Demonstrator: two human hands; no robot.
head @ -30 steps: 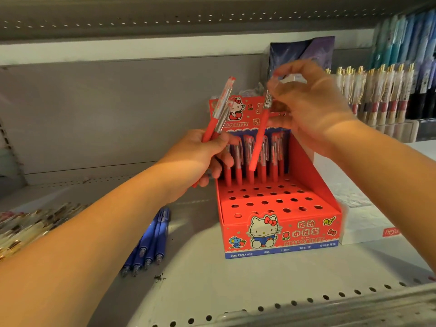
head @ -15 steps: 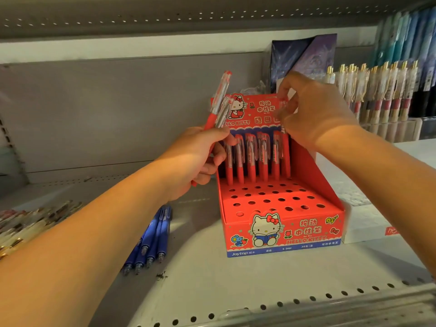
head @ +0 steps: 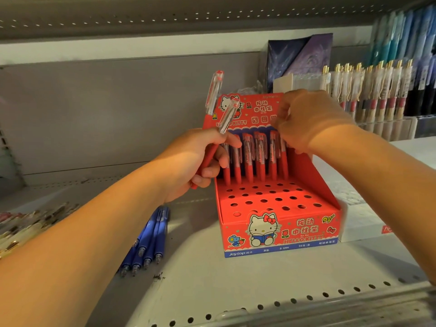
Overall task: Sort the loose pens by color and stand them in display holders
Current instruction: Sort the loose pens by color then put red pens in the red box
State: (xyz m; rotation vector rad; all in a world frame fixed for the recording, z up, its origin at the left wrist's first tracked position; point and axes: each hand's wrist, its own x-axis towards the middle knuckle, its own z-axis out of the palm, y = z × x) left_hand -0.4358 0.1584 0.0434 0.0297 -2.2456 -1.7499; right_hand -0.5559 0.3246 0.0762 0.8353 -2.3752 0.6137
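Note:
A red Hello Kitty display holder (head: 283,230) stands on the shelf, its stepped top full of holes. Several red pens (head: 249,159) stand in its back row. My left hand (head: 195,159), just left of the holder, grips two red pens with clear caps (head: 213,95) that point up. My right hand (head: 311,119) is over the right end of the back row, fingers pinched on the top of the rightmost red pen (head: 284,161), which stands in its hole. Several blue pens (head: 151,241) lie loose on the shelf under my left forearm.
Gold-clipped pens (head: 368,90) fill a clear rack at the back right. A white box (head: 363,223) sits right of the holder. Mixed loose pens (head: 28,223) lie at the far left. A dark package (head: 299,55) leans behind the holder. The perforated shelf lip (head: 306,300) runs along the front.
My right hand has brought a red pen down from above and stood it in the back row's right end, then sunk lower on its top. The left hand stayed put.

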